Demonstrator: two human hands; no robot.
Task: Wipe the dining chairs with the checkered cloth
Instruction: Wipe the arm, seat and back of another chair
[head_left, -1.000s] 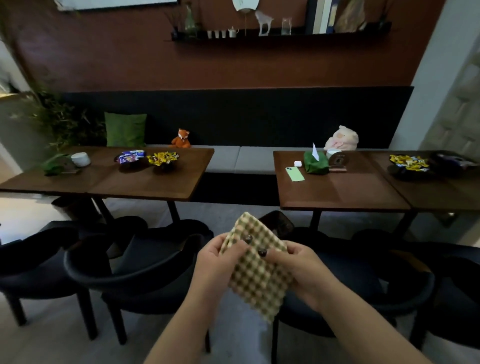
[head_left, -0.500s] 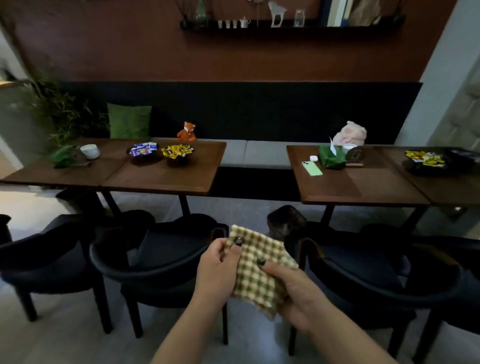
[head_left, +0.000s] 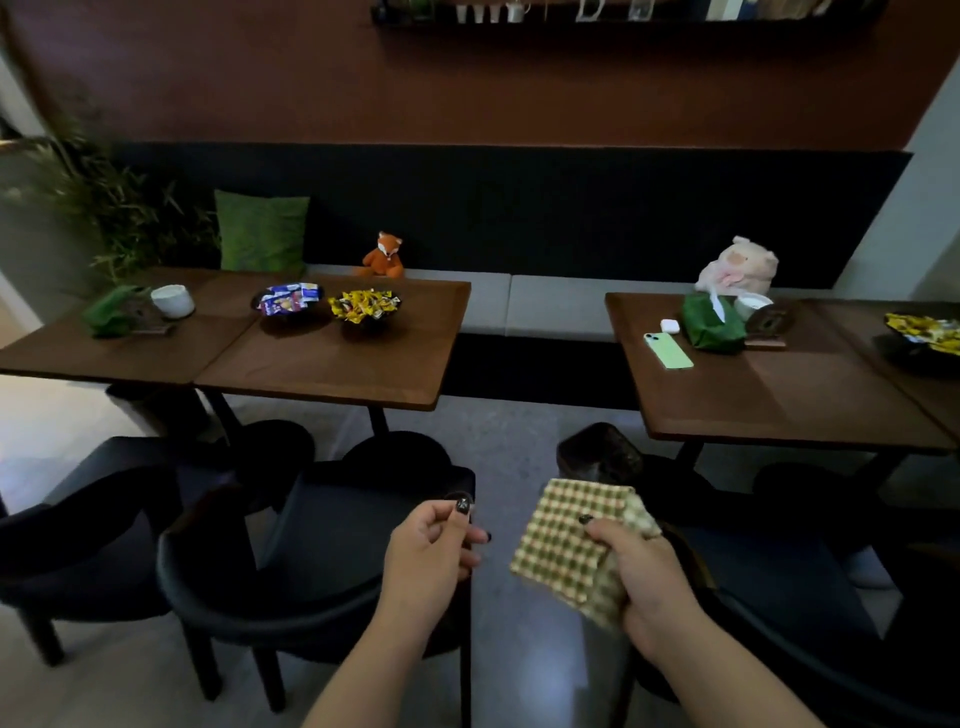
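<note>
You have one checkered cloth (head_left: 569, 545), three dark dining chairs (head_left: 291, 587) in view, four wooden desks (head_left: 332, 364), three bowls of sweets (head_left: 365, 306), two plush toys (head_left: 384, 255), one green cushion (head_left: 261, 232), one phone (head_left: 668, 351).

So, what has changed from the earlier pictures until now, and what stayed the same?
The left hand let go of the checkered cloth and moved off to the left; it now holds nothing, fingers curled above the nearest dining chair. The right hand alone grips the cloth. The camera also tilted down. The cloth has not touched a chair, and the table items lie as before.
</note>
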